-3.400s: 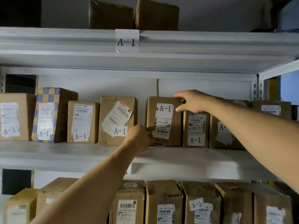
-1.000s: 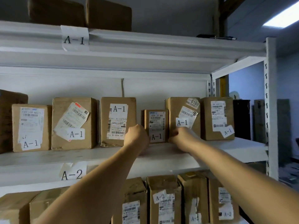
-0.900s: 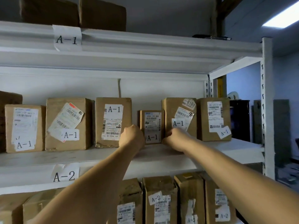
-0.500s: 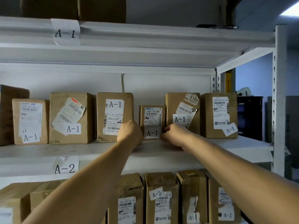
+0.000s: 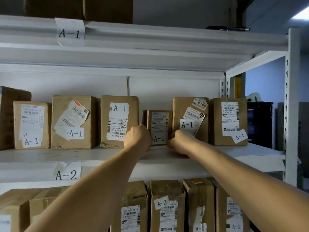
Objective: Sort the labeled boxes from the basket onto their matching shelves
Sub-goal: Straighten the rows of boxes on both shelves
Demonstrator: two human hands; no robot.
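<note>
Centrally — small box [image 5: 158, 127], label "A-1"

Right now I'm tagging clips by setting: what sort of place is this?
Probably a parcel stockroom: white metal shelving, paper shelf tags like A-1, and rows of cardboard boxes with shipping labels.

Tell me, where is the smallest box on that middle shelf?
The small box stands right of centre on the middle shelf, between two taller boxes, with the left hand and right hand at its sides.
</note>
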